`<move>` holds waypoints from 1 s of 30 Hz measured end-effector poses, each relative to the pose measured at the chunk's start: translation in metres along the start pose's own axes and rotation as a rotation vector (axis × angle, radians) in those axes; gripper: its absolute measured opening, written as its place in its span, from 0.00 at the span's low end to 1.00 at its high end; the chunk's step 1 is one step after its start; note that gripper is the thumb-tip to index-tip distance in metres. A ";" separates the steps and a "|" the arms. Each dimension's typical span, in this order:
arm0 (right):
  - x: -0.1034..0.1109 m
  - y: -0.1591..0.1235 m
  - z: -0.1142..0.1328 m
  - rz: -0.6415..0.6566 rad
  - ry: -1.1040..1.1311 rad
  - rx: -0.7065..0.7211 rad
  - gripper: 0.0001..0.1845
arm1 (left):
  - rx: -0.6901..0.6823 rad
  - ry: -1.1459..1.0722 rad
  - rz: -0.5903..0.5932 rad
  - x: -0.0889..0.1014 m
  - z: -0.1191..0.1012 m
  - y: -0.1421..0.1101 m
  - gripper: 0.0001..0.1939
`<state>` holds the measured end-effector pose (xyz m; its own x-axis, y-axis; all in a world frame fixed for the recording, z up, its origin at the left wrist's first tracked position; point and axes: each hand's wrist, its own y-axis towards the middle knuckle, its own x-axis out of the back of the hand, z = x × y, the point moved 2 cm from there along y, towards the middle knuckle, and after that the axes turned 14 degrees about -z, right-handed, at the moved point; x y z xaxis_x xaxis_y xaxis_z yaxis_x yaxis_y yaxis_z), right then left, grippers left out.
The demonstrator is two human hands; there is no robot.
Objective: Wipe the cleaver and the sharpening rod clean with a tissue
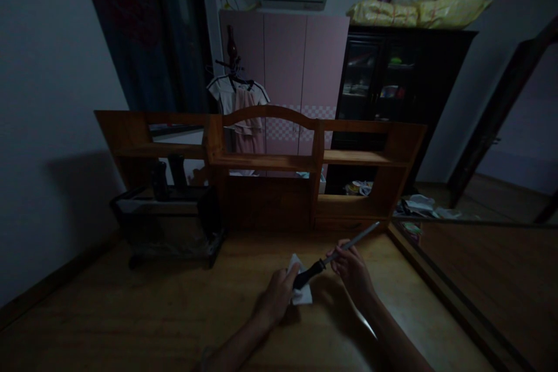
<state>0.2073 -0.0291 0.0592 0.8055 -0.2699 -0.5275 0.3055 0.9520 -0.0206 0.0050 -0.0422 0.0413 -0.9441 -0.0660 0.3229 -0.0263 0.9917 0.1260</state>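
A honing steel [355, 240] with a black handle and a long thin metal rod is held slantwise above the wooden surface, its tip pointing up and right. My left hand [278, 297] is closed around the end of the handle, with a white tissue [304, 295] between hand and handle. The fingers of my right hand [349, 269] pinch the rod just past the handle. Under my right forearm a bright streak shows; I cannot tell whether it is an object or a reflection.
A knife block [170, 226] with black handles sticking up stands at the left. Along the back runs a wooden shelf unit [270, 161]. At the right, a raised wooden edge [440, 285] borders the surface. Beyond are a pink wardrobe [285, 58] and a dark cabinet [429, 81].
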 end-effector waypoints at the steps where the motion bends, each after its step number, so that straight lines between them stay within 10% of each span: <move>1: 0.000 0.000 0.001 0.008 0.003 0.006 0.09 | -0.081 0.068 0.001 0.002 0.001 -0.001 0.22; 8: -0.002 -0.003 0.006 0.011 0.022 0.026 0.08 | -0.601 0.807 -0.060 -0.002 0.015 -0.002 0.23; 30: 0.002 -0.001 0.007 0.038 0.064 0.060 0.05 | -0.462 0.799 -0.085 0.000 0.027 0.005 0.27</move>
<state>0.2117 -0.0319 0.0645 0.7838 -0.2220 -0.5800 0.3065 0.9505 0.0503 -0.0040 -0.0343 0.0161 -0.4334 -0.3638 0.8245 0.2105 0.8487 0.4852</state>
